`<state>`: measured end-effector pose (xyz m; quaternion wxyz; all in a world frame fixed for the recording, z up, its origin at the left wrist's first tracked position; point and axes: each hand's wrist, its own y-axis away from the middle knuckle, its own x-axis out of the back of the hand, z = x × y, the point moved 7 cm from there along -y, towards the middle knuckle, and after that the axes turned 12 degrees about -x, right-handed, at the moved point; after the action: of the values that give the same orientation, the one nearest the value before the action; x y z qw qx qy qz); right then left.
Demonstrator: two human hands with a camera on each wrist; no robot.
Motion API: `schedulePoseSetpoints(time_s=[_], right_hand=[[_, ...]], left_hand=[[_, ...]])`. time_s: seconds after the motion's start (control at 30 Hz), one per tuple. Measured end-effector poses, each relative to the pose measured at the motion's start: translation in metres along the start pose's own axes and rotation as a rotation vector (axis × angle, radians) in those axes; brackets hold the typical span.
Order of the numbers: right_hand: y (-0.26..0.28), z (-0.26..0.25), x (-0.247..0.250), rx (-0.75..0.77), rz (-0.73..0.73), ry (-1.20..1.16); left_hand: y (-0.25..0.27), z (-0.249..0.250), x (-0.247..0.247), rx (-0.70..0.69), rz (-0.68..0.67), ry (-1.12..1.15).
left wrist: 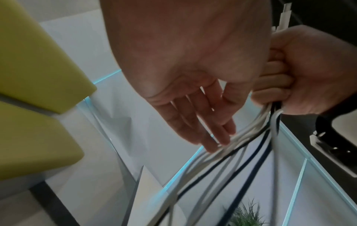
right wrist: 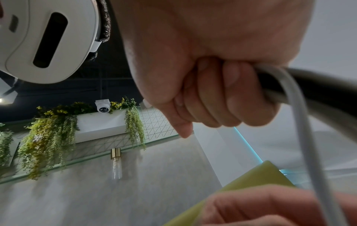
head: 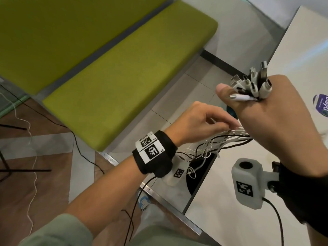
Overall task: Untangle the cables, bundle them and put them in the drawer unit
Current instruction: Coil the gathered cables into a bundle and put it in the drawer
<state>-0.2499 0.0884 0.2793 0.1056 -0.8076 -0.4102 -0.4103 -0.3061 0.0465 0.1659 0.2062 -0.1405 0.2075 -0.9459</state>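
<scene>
Right hand: the right hand [head: 276, 119] is raised in a fist, its fingers [left wrist: 276, 82] curled tight around the cables [head: 229, 137] just below the plugs; judged, this keeps every end level so the lengths can be combed out below.
Connector ends: the USB plugs [head: 252, 82] stick up in a cluster above the right thumb, black and white mixed, with 1 slim white plug lying across the thumb side.
Left hand: the left hand [head: 200, 121] sits just below the fist, its fingers [left wrist: 212, 130] nearly straight and slightly spread, the tips resting on and between the strands; judged, it is raking downward to part them, not pinching any 1.
Loose lengths: below the left fingertips the strands fan out and cross, hanging down past the edge of the white counter [head: 221, 201]; judged, untangling is unfinished and bundling not begun.
Drawer unit: not in view in any picture.
Nearby: a green bench cushion [head: 124, 77] lies beyond the left fingers, well apart; a bottle with a purple label [head: 322, 108] lies on the counter beyond the right fist.
In the way: the crossed strands under the left fingertips, and the counter edge where the hanging cables could snag.
</scene>
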Motion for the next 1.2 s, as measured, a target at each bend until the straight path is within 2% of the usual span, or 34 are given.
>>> schedulePoseSetpoints(time_s=[0.2, 0.3, 0.5, 0.6, 0.67, 0.73, 0.8, 0.93, 1.1, 1.2], right_hand=[[-0.002, 0.0, -0.001, 0.018, 0.01, -0.013], [-0.004, 0.002, -0.002, 0.014, 0.001, -0.008], [-0.004, 0.004, -0.006, 0.01, -0.043, 0.012], [-0.004, 0.003, -0.01, 0.015, -0.066, 0.016], [-0.004, 0.003, -0.012, 0.011, -0.07, 0.015], [-0.006, 0.005, -0.014, 0.004, -0.065, 0.011], [-0.006, 0.008, -0.016, 0.006, -0.054, 0.007], [-0.004, 0.014, -0.024, 0.004, -0.07, 0.024], [-0.008, 0.016, -0.018, -0.01, -0.065, 0.033], [-0.008, 0.017, -0.023, -0.017, -0.061, 0.075]], left_hand=[[0.0, -0.001, -0.008, -0.096, 0.002, -0.132], [0.002, -0.004, -0.007, -0.092, 0.036, -0.145], [0.007, -0.01, -0.005, 0.04, -0.142, -0.028], [0.01, -0.017, -0.005, 0.107, -0.164, 0.014], [0.015, -0.025, -0.003, 0.153, -0.177, 0.056], [0.024, -0.039, -0.003, 0.223, -0.253, 0.1], [0.036, -0.059, -0.001, 0.28, -0.309, 0.041], [0.072, -0.108, 0.008, 0.327, -0.324, -0.139], [0.14, -0.163, 0.028, 0.563, -0.244, -0.158], [0.148, -0.176, 0.034, 0.583, -0.248, -0.181]])
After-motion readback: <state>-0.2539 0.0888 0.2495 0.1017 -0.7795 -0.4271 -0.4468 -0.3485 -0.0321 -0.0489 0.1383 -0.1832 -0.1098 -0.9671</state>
